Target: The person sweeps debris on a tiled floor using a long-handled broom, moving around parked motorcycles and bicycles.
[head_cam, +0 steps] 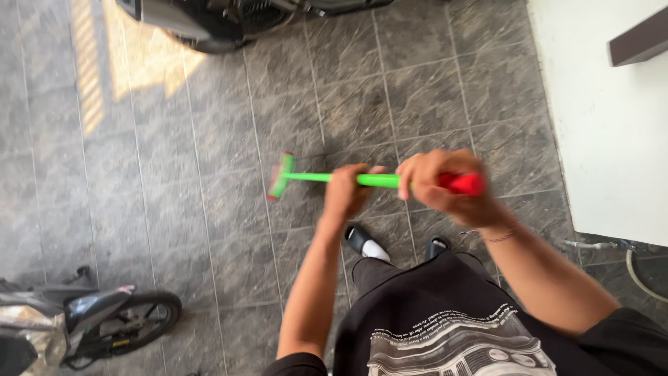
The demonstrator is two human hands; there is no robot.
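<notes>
Both hands close around a bright green broom handle (334, 178) that runs level across the middle of the view. The right hand (437, 186) wraps it near the red end cap (465, 184) at three o'clock; the left hand (346, 191) grips it just beside, toward nine o'clock. The broom head (280, 177) sits at the nine o'clock end, over the grey tiled floor (209, 139). A motorbike wheel (142, 319) shows at eight o'clock, another motorbike (223, 21) at twelve, a white wall (612, 118) at two
</notes>
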